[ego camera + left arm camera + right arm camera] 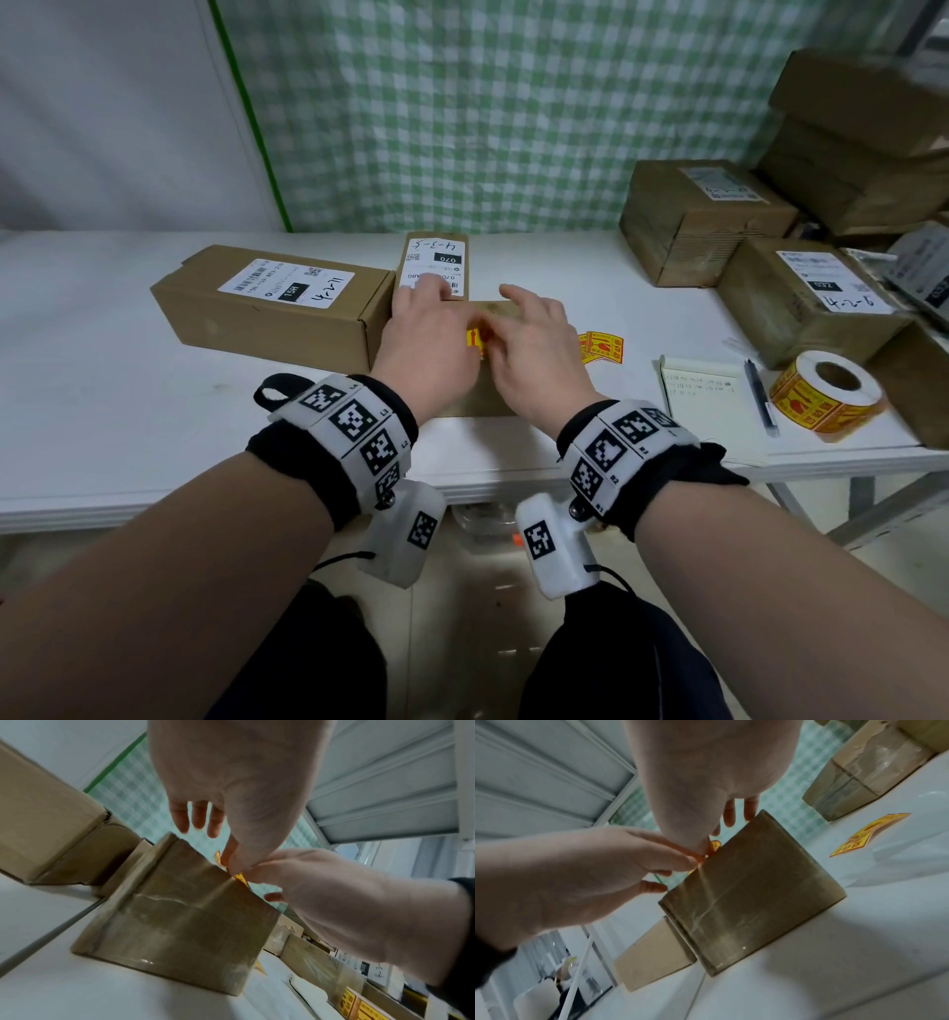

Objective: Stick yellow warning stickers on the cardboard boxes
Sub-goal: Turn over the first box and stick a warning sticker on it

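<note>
A small taped cardboard box (475, 401) stands near the front of the white table (128, 437), also shown in the left wrist view (180, 923) and the right wrist view (752, 882). A yellow warning sticker (476, 339) is at the box's top near edge. My left hand (431, 334) pinches the sticker (218, 858) between thumb and forefinger, its other fingers spread above the box. My right hand (534, 344) meets it from the right and pinches the same sticker (715, 844). Most of the sticker is hidden by the fingers.
A long labelled box (272, 303) lies left of the small one, and a narrow labelled box (436, 262) behind it. Loose yellow stickers (601, 348), a notepad (708, 401), a pen (760, 395) and a sticker roll (827, 395) lie to the right. More boxes (703, 221) are stacked far right.
</note>
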Motion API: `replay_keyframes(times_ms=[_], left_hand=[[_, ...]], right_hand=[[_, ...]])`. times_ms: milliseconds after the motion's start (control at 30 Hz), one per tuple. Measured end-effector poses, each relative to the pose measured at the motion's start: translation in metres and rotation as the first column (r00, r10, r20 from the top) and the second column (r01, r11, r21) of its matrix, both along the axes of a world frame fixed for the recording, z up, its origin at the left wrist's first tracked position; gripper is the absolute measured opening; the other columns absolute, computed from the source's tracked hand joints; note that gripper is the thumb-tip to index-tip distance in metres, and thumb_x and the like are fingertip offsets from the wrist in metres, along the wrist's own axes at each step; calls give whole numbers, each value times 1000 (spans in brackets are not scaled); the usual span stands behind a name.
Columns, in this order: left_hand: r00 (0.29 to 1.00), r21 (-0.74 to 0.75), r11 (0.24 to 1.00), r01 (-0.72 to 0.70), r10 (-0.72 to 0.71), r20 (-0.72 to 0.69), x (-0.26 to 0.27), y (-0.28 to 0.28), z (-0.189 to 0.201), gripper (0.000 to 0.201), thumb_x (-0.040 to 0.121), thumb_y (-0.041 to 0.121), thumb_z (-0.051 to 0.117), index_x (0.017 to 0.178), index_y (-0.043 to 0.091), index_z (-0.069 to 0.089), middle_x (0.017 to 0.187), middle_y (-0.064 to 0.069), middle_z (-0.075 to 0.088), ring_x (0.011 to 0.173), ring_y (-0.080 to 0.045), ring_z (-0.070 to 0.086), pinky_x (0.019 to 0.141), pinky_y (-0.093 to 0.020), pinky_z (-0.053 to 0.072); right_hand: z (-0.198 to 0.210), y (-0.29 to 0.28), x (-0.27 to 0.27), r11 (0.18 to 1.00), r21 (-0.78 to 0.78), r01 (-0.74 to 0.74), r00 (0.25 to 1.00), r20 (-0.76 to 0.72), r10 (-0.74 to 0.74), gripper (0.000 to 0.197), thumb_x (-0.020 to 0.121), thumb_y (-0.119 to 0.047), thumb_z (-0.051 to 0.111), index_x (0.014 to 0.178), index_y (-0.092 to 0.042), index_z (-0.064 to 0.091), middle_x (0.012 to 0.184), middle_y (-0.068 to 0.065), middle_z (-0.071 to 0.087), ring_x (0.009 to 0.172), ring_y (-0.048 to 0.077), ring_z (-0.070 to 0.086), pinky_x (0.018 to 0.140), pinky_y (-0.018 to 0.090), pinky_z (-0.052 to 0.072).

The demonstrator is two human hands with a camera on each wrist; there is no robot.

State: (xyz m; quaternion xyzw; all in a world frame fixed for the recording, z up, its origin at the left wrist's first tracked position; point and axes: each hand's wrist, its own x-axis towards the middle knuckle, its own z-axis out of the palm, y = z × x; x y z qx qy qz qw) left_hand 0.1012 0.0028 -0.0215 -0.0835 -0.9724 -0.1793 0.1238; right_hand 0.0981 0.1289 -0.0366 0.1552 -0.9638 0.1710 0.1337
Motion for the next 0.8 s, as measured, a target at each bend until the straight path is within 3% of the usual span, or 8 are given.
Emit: replay_keyframes(times_ms=[100,233,367,567,633,700,767,800], left_hand=[[993,-201,978,58,-37,108,7,0,-9,56,87,23,42,142,18,35,156,-8,14,141,-32,12,111,-50,20],[978,-344,931,119,-50,204,8,-2,-22,78,88,33,41,150,13,-2,160,-3,-9,146,-25,-14,114,-57,1],[988,-398,914,81,-20,154,4,6,-24,85,85,38,46,150,13,-2,160,-4,-3,146,-24,-12,114,-56,1],[984,-358,934,-1,65,166,2,-8,-24,82,83,23,49,149,16,1,160,-5,0,146,-31,-7,114,-57,11],[971,-263,965,-27,88,223,0,-14,-25,85,80,25,52,148,21,3,158,-9,1,144,-39,1,112,-56,21],[939,-10,999,-47,48,340,-2,-20,-22,87,72,28,54,146,28,7,153,-15,14,136,-41,27,105,-51,37],[923,306,949,-72,-53,381,-3,-26,-17,83,72,29,55,144,29,14,135,-10,43,108,-23,55,83,-33,52],[920,409,908,-88,-84,384,-2,-27,-13,77,77,25,55,144,27,16,124,-4,52,94,-14,59,72,-24,51]], right_hand=[[-4,1,6,989,138,-53,997,64,44,61,84,-30,31,143,-16,35,158,7,17,143,30,17,112,45,21],[-11,4,4,962,259,-86,987,156,46,79,84,-28,46,152,-14,8,162,5,-2,148,27,-5,117,51,1],[-11,0,0,942,332,-42,993,118,3,85,84,-30,55,152,-13,6,161,5,-6,148,27,-8,117,52,-1],[-8,11,-2,954,297,49,982,158,-99,84,81,-29,54,150,-16,8,161,6,-5,148,31,-4,118,54,5],[-4,16,-3,975,214,54,973,208,-99,79,82,-33,50,150,-20,11,161,6,-4,147,34,1,118,51,10],[3,19,-5,993,-14,119,946,305,-109,70,87,-36,43,150,-21,15,161,7,1,146,35,12,116,44,18],[9,20,-8,936,-278,217,906,415,-87,66,92,-38,40,151,-20,16,160,9,14,144,30,22,113,39,23],[12,20,-10,892,-370,260,893,444,-76,65,93,-38,40,151,-20,17,156,10,25,141,29,28,110,37,27]])
